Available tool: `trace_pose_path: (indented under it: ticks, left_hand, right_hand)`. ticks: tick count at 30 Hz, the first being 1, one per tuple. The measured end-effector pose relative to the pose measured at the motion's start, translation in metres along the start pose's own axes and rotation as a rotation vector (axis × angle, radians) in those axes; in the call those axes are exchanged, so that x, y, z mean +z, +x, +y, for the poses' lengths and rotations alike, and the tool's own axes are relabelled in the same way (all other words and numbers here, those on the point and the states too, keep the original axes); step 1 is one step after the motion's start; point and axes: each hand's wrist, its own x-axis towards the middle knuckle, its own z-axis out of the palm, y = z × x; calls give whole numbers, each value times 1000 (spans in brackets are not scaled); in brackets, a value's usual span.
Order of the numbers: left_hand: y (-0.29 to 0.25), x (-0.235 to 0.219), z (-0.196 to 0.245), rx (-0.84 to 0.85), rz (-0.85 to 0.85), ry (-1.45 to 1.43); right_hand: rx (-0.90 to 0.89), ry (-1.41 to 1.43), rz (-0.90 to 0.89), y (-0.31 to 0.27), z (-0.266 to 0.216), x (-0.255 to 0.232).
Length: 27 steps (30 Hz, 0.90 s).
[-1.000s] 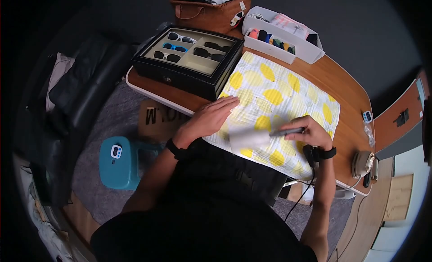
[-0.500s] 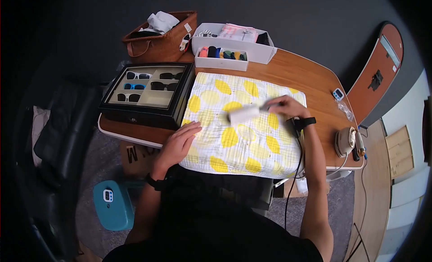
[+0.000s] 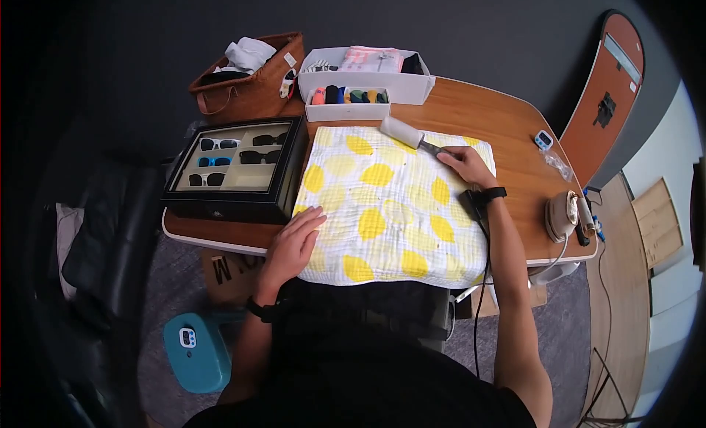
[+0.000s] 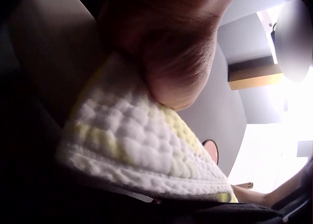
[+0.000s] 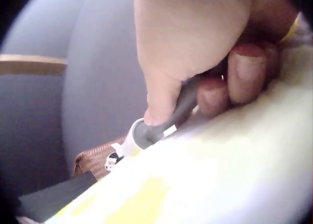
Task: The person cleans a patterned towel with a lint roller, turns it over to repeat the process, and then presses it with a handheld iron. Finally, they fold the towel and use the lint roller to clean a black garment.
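A white quilted cloth with yellow lemon prints lies spread on the wooden table. My right hand grips the dark handle of a lint roller, whose white roll sits at the cloth's far edge. In the right wrist view the thumb and fingers curl round that handle. My left hand rests with extended fingers on the cloth's near left edge. The left wrist view shows the heel of this hand over the quilted fabric; its fingers are hidden there.
A black sunglasses case stands left of the cloth. Behind are a brown basket, a white box and a smaller box of rolled socks. Towards the right edge are a small timer, crumpled plastic and a handheld steamer.
The lint roller has travelled from the cloth's near part to its far edge, in my right hand. My left hand stays at the cloth's left edge. The head view has shifted.
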Motion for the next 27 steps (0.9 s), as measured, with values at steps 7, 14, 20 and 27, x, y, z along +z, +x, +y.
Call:
trace_pose_path:
  ticks: [7, 14, 20, 27]
  left_hand:
    - [0, -2, 2, 8, -10, 2]
    - [-2, -3, 1, -12, -15, 13]
    - [0, 2, -1, -4, -24, 31]
    - [-1, 2, -3, 27, 14, 43]
  right_hand:
    - [44, 22, 4, -1, 17, -4]
    - [32, 16, -472, -29, -9, -24]
    - [254, -244, -297, -54, -18, -25]
    - [-156, -164, -526, -96, -41, -19]
